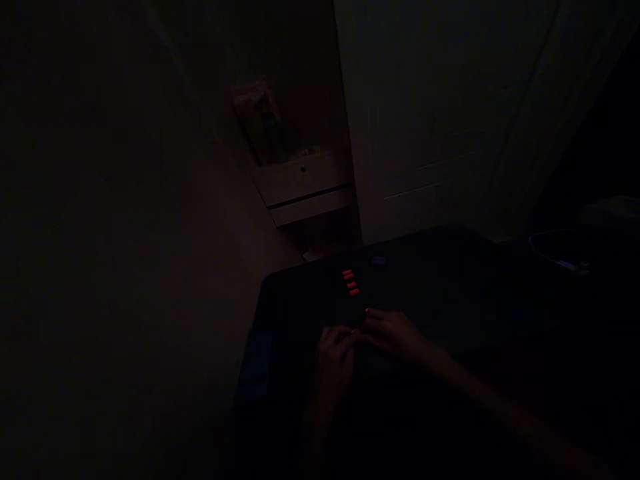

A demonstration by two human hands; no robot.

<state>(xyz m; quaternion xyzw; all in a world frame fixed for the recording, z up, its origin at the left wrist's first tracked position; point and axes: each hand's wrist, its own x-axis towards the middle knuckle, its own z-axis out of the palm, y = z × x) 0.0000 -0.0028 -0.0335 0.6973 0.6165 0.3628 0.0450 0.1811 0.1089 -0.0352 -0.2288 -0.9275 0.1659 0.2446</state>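
Note:
The scene is very dark. My left hand (336, 350) is closed near the front of the dark surface, thumb and fingers pinched together at a small pale sliver. Right beside it, my right hand (393, 331) is also closed, its fingertips meeting those of the left. A tiny bright reddish spot shows at the right hand's fingers; what either hand holds is too dark and small to name. Just beyond the hands lie several small orange-red pieces (351, 285), short and bar-shaped, lined up in a slanting row. Farther back sits a small purple block (379, 261).
The dark tabletop (310, 300) has a rounded far-left corner. A bluish flat object (257, 357) lies along its left edge. Behind stand a pale drawer unit (305, 180) and a panelled door (425, 133). A looped pale cable (555, 233) shows at the right.

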